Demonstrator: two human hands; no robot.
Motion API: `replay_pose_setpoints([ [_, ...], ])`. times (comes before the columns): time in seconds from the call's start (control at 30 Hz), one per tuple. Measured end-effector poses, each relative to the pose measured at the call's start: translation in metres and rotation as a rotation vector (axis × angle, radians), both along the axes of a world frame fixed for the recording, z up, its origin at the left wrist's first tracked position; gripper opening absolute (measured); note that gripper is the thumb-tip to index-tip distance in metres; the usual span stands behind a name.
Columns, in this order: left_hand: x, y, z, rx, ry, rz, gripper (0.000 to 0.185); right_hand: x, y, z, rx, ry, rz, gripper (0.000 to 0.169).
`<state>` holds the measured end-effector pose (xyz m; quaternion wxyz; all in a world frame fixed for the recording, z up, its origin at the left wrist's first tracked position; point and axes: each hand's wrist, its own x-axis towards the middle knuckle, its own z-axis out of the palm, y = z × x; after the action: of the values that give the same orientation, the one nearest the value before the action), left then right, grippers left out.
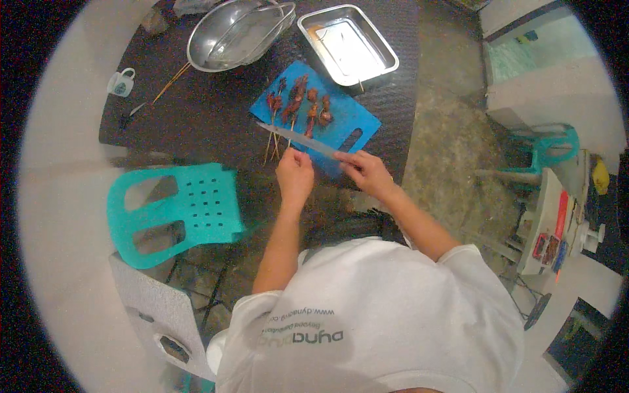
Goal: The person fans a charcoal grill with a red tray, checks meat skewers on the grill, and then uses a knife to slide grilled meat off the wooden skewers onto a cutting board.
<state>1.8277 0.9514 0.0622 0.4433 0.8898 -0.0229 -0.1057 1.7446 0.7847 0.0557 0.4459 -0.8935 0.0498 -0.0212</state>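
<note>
A blue cutting board [344, 105] lies on the dark table, with several meat skewers [296, 93] side by side on it. Dark browned chunks cover their far parts, while thin bare sticks [271, 145] point towards me over the near edge. My right hand [368, 174] grips a knife [309, 141] by its handle, which the fingers mostly hide. The blade lies slantwise across the skewers, its tip to the left. Just below the blade, my left hand [296, 172] pinches the near end of a skewer stick. Whether the blade touches the meat is unclear.
Beyond the board stand a metal colander [211, 39] and a rectangular steel tray [314, 32] holding some liquid. Bare sticks [171, 83], a small knife [137, 109] and a white mug [121, 82] are at the left. A turquoise plastic chair [201, 231] stands near my left arm.
</note>
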Motion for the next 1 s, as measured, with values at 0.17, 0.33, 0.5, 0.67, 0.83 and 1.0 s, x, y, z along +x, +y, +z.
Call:
replay_pose_setpoints([
  [0.17,0.002,0.0,0.001,-0.034,0.034,0.016,0.013,0.004,0.001,-0.005,0.059,-0.021,-0.009,0.025],
  [0.33,-0.003,0.004,-0.005,-0.083,0.076,0.045,0.015,0.007,0.007,-0.009,0.023,-0.057,-0.026,0.025],
  [0.5,-0.003,0.003,-0.012,-0.195,0.262,0.143,0.014,0.01,0.006,-0.001,-0.042,0.075,-0.015,0.024],
  [0.67,-0.005,0.003,-0.01,-0.381,0.457,0.22,0.011,0.016,0.009,-0.012,0.029,-0.032,-0.03,0.024],
  [0.83,-0.008,0.004,-0.005,-0.499,0.539,0.27,0.009,0.018,0.012,-0.011,0.107,0.023,-0.056,0.023],
  [1.0,-0.006,0.004,-0.004,-0.579,0.581,0.288,0.009,0.018,0.014,-0.014,0.135,-0.08,-0.092,0.024],
])
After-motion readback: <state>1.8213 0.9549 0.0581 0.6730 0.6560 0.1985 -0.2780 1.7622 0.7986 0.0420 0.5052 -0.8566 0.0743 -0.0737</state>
